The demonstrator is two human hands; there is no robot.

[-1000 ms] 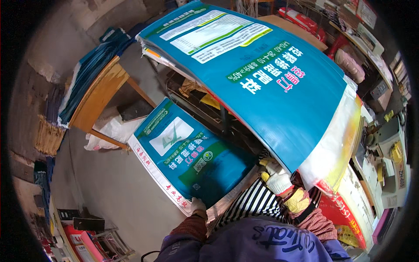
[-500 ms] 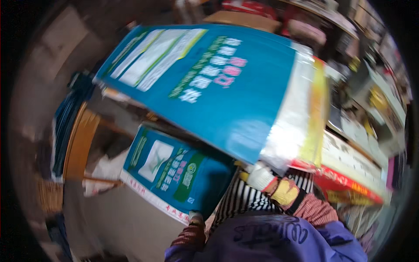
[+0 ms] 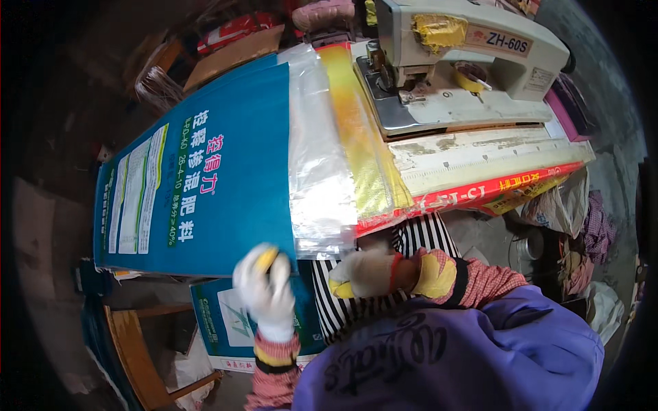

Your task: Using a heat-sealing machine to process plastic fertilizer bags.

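Note:
A stack of flat blue printed sacks point(image 3: 233, 103) lies in front of me, with a clear plastic liner point(image 3: 319, 157) sticking out at its right end. My left hand point(image 3: 271, 291), in a white glove with yellow fingertips, hovers at the near edge of the top sack. Its fingers are smeared by motion, so I cannot tell whether it touches the sack. My right hand point(image 3: 367, 274), gloved likewise, is over my striped lap with its fingers curled closed; nothing shows in it. Another blue sack point(image 3: 223, 318) lies lower down, beneath the stack's near edge, partly hidden by my left arm.
A white sewing machine point(image 3: 493, 61) stands on a worn table point(image 3: 473, 154) at the right, with a red printed sheet point(image 3: 473, 195) along the front. A yellow sack point(image 3: 363, 137) lies beside the liner. A wooden stool frame point(image 3: 133, 349) is at the lower left.
My view has turned right, bringing the sewing machine into full sight. My left hand has risen from the lower sack to the stack's near edge. My right hand has come away from the stack's corner.

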